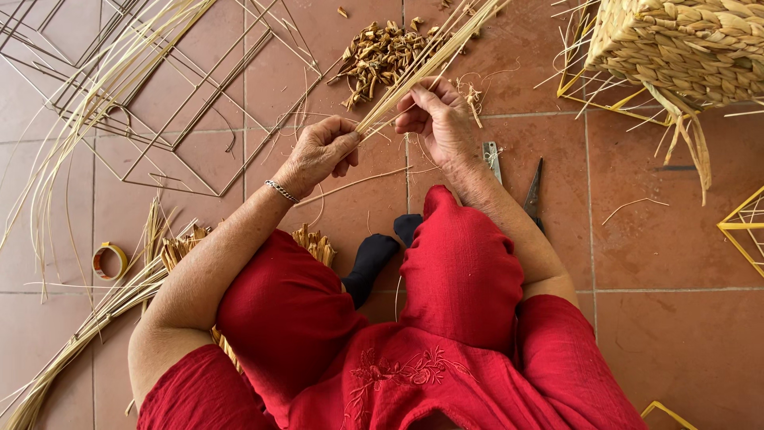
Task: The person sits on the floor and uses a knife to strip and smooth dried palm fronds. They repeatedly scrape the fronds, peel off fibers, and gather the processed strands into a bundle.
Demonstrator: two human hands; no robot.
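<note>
Where both hands meet: straw bundle [414, 68], pinched between left hand [318, 151] and right hand [438, 119].

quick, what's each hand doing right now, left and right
Left hand: closed, pinching the near end of the straw bundle.
Right hand: closed around the same straw bundle, farther along.
</note>
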